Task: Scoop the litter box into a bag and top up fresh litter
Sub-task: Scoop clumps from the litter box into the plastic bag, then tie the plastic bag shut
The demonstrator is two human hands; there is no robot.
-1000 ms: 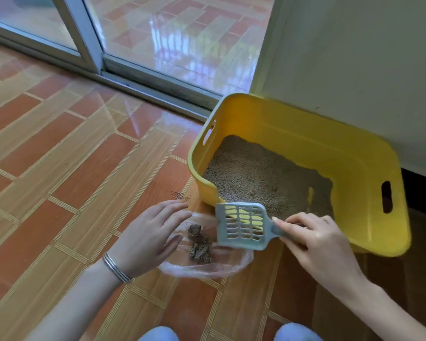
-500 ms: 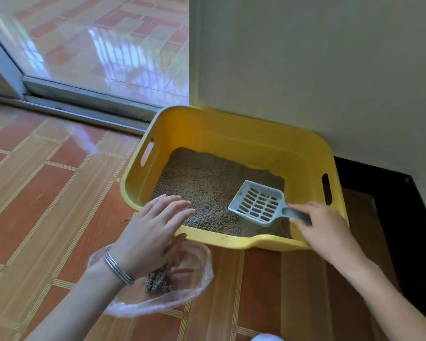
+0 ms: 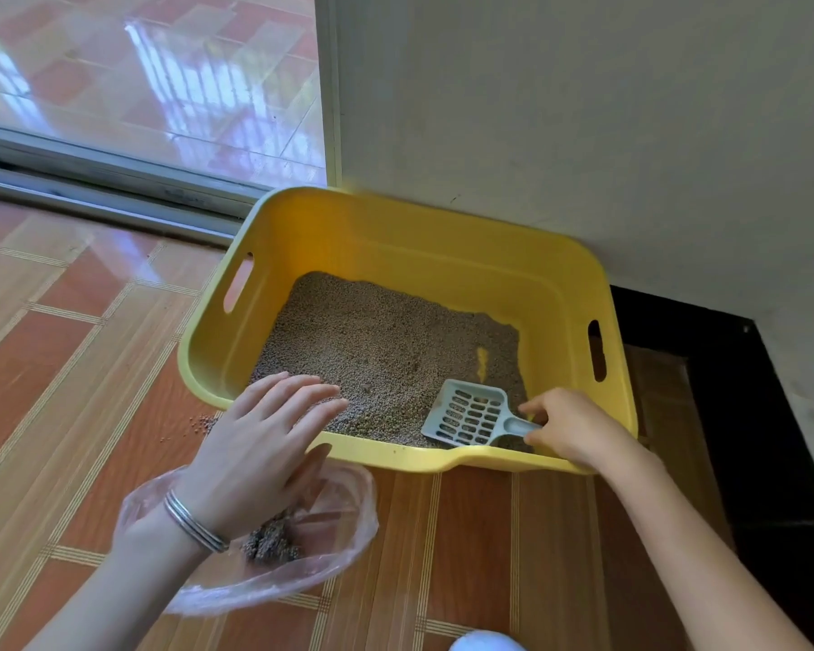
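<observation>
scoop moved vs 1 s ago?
Yes. The scoop was outside the yellow litter box, over the plastic bag. Now it is past the near rim, inside the box on the litter, held by the right hand.

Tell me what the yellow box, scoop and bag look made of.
The yellow box looks like moulded plastic: smooth, soft sheen, rounded rim, cut-out handles. The scoop is probably matte grey plastic with moulded slots. The bag is thin clear plastic film, crinkled; clumps show through.

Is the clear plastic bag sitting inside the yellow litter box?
No, the plastic bag lies on the tiled floor in front of the litter box, outside its near rim.
</observation>
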